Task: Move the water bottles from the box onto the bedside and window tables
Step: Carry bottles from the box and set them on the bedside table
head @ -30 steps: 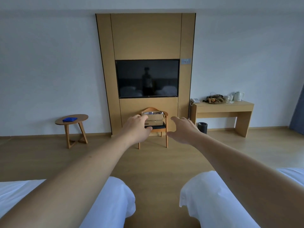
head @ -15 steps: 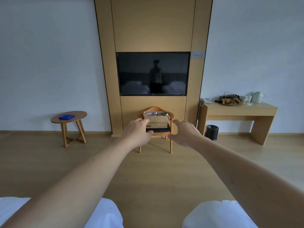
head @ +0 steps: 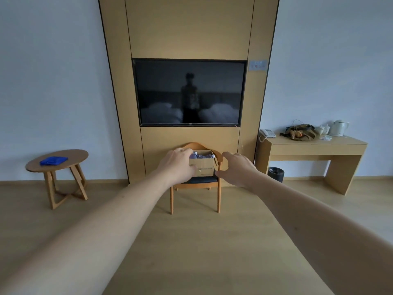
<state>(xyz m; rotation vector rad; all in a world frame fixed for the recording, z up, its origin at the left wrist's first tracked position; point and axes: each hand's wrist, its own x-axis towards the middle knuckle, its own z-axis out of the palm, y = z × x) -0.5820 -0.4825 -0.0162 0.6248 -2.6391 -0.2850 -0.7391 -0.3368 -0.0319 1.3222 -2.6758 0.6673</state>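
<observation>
Meanwhile, head view: cardboard box (head: 202,166) of water bottles (head: 201,155) sits on wooden chair (head: 195,184) below television (head: 189,92), well beyond reach. Risk: box tips off seat if grabbed off-balance. Both arms outstretched; left hand (head: 177,165) and right hand (head: 237,170) empty, fingers loosely spread.

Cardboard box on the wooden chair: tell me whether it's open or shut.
Open. The brown cardboard box has no lid across its top, and clear plastic water bottles show above its rim.
</observation>
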